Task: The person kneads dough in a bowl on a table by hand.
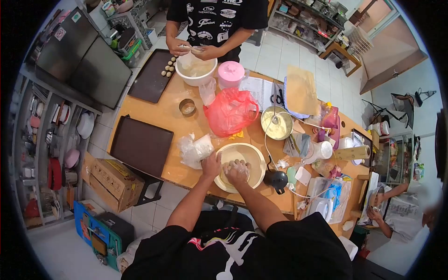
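A round, cream-coloured plastic bowl (257,161) holds pale dough (226,166) — right hand (238,173) clenched over it, left hand (212,165) clasping the bowl

The right hand (237,173) hides most of what the bowl (259,161) holds — the red bag (228,112) conceals its contents. The top edge crops the co-worker (211,21) — notebook (252,87) writing is illegibly small.
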A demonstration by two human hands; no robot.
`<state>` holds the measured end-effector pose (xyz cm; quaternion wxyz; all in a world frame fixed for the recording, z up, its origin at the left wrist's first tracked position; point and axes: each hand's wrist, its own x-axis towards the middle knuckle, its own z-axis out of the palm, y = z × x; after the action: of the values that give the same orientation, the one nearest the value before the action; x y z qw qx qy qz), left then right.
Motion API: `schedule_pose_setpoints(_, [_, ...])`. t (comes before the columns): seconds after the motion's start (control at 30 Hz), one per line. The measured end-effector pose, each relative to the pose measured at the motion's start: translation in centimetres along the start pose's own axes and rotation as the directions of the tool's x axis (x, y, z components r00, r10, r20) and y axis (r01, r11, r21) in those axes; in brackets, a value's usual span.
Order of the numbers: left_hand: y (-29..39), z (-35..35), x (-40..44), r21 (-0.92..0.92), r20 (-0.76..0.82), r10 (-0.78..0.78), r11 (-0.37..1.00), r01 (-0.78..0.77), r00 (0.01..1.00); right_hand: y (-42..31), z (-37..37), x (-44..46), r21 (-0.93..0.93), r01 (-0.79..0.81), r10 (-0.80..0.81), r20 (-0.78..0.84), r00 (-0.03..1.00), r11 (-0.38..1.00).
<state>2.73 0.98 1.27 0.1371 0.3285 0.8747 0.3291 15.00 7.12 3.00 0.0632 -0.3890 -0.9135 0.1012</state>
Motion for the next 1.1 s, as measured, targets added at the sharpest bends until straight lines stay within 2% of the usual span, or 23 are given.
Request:
schedule_pose_setpoints(0.1, [0.0, -0.6, 0.2, 0.003, 0.121, -0.023, 1.0, 0.023, 0.992, 0.1, 0.8, 1.0, -0.022, 0.017, -0.018, -0.046, 0.999, 1.0])
schedule_pose_setpoints(0.2, [0.4, -1.2, 0.3, -0.005, 0.163, -0.033, 0.999, 0.034, 0.986, 0.1, 0.6, 1.9, -0.009, 0.014, -0.014, -0.045, 0.999, 1.0])
schedule_pose_setpoints(0.3, [0.4, -1.2, 0.2, -0.02, 0.139, -0.021, 1.0, 0.024, 0.99, 0.5, 0.6, 2.3, 0.029, 0.009, -0.009, -0.023, 1.0, 1.0])
schedule_pose_setpoints(0.4, [0.7, -1.3, 0.1, -0.002, 0.11, -0.045, 0.999, 0.046, 0.993, 1.1, 1.4, 3.0, 0.229, -0.031, 0.061, -0.123, 0.991, 0.973])
schedule_pose_setpoints(0.43, [0.3, -0.8, 0.0, -0.044, 0.08, -0.046, 0.998, 0.05, 0.996, 1.6, 1.5, 3.5, 0.29, -0.053, 0.075, -0.063, 0.995, 0.956])
schedule_pose_setpoints(0.47, [0.1, -0.6, 0.2, -0.041, 0.066, -0.05, 0.998, 0.053, 0.997, 2.9, 3.0, 5.1, 0.576, -0.165, 0.171, 0.044, 0.984, 0.801])
schedule_pose_setpoints(0.5, [0.1, -0.5, 0.1, -0.041, 0.055, -0.057, 0.997, 0.059, 0.997, 5.2, 5.7, 6.7, 0.786, -0.275, 0.224, 0.177, 0.958, 0.554])
schedule_pose_setpoints(0.53, [0.1, -0.4, -0.1, -0.042, 0.045, -0.067, 0.997, 0.069, 0.997, 7.1, 7.0, 6.9, 0.895, -0.372, 0.23, 0.319, 0.92, 0.245])
schedule_pose_setpoints(0.6, [0.1, -0.3, 0.0, -0.043, 0.04, -0.071, 0.996, 0.073, 0.997, 8.0, 2.2, 6.0, 0.618, -0.291, 0.139, 0.282, 0.949, 0.73])
schedule_pose_setpoints(0.63, [0.1, -0.3, -0.1, -0.041, 0.04, -0.073, 0.996, 0.075, 0.997, 7.9, -0.1, 5.5, 0.403, -0.205, 0.09, 0.286, 0.954, 0.892])
schedule_pose_setpoints(0.73, [-0.2, 0.1, -0.1, -0.035, 0.038, -0.093, 0.995, 0.094, 0.995, 7.9, -1.2, 1.8, 0.147, -0.259, 0.166, 0.458, 0.873, 0.955])
schedule_pose_setpoints(0.83, [0.1, -0.1, -0.1, 0.006, 0.063, -0.093, 0.996, 0.093, 0.994, 6.3, -1.0, 0.7, 0.209, -0.511, 0.386, 0.443, 0.809, 0.834])
schedule_pose_setpoints(0.93, [0.0, -0.1, 0.1, -0.05, 0.036, -0.079, 0.995, 0.081, 0.996, 4.3, -3.9, 0.6, 0.436, -0.742, 0.536, 0.514, 0.67, 0.509])
schedule_pose_setpoints(1.03, [0.4, -0.1, -0.3, -0.066, -0.028, -0.087, 0.994, 0.085, 0.996, 5.7, -1.1, 0.0, 0.564, -0.729, 0.421, 0.595, 0.685, 0.389])
schedule_pose_setpoints(1.1, [0.2, 0.2, -0.3, -0.102, -0.048, -0.067, 0.993, 0.062, 0.997, 5.8, -2.0, -1.8, 0.509, -0.364, 0.228, 0.311, 0.923, 0.78])
